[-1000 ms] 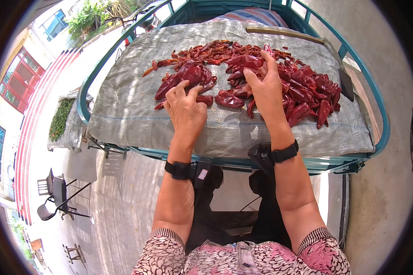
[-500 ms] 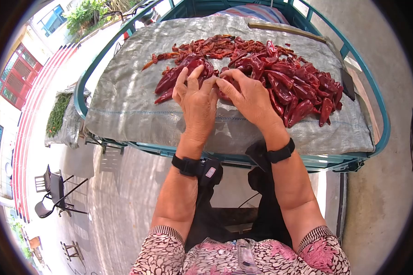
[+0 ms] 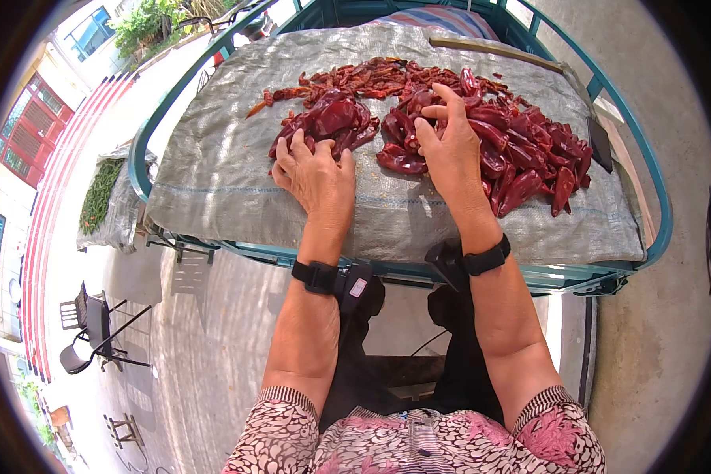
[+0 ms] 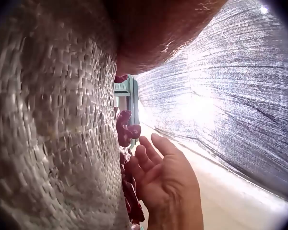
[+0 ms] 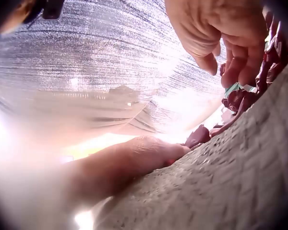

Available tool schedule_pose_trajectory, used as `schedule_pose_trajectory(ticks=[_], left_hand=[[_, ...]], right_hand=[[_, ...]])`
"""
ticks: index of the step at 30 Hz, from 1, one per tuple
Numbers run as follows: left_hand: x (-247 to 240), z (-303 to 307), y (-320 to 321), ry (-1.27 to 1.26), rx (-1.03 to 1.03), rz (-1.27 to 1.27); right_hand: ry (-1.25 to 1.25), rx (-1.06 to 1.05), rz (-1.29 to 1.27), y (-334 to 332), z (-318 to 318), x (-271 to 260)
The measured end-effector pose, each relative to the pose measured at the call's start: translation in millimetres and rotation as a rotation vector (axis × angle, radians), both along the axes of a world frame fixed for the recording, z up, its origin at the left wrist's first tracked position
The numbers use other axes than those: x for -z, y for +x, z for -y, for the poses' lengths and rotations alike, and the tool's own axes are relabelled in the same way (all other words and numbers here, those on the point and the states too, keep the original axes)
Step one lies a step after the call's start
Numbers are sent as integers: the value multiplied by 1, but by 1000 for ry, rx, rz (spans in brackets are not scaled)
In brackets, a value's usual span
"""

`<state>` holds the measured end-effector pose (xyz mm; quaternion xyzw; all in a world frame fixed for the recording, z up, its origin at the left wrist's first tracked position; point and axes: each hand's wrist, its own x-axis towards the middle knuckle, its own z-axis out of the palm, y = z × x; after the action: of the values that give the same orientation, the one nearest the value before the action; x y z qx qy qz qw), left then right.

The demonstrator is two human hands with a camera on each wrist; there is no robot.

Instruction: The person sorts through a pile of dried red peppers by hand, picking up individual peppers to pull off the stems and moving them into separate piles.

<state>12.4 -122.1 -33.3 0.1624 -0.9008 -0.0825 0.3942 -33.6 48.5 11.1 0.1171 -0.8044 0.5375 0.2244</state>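
Dried red chili peppers lie in piles on a grey woven sheet (image 3: 237, 174). My left hand (image 3: 317, 180) rests at the near side of the smaller left pile (image 3: 336, 118), its spread, bent fingers touching the peppers there. Over the left edge of the larger right pile (image 3: 529, 154) is my right hand (image 3: 454, 154), thumb and fingers apart. In the left wrist view the right hand (image 4: 168, 179) shows loosely bent fingers beside the peppers (image 4: 126, 129). A single pepper (image 3: 401, 159) lies left of its thumb.
Smaller, shrivelled peppers (image 3: 371, 79) form a strip behind both piles. A wooden stick (image 3: 494, 52) lies at the back. The teal cart rail (image 3: 644, 166) curves around the sheet. Green peppers (image 3: 101, 197) lie on another sheet at left, near a black chair (image 3: 97, 328).
Half a second ago my hands were close together between the piles. Since then the left has moved back left to its pile, and the right has moved up and right over the larger pile.
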Motion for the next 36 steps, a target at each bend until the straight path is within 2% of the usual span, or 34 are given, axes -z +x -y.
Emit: schedule_pose_trajectory(ticks=[2,9,15,18,21,24,27,29,32,36], left_hand=[[2,4,-3,-11,24,-14],[-2,4,-3,68,123,-151],[0,4,-2,21,95,-8],[-1,6,-7,-3,77,-86],[-8,2,-2,55,206,-185],[-12,-3,0,61,451,-304],[-14,-12,1,59,525,-295],[-13,-14,2,52,447,-236],[-9,-15,0,79,281,-178],[-8,-13,-1,75,137,-64]], right_hand=[[36,39,-38,-5,-1,5],[20,-106,54,5,2,-2],[46,-100,-11,6,5,-1],[39,-109,-6,5,4,0],[47,-126,21,7,3,-4],[63,-189,82,13,5,-11],[40,-263,58,11,8,-4],[32,-262,13,8,7,-2],[-2,-150,64,6,2,-8],[-309,-168,70,6,-1,-19]])
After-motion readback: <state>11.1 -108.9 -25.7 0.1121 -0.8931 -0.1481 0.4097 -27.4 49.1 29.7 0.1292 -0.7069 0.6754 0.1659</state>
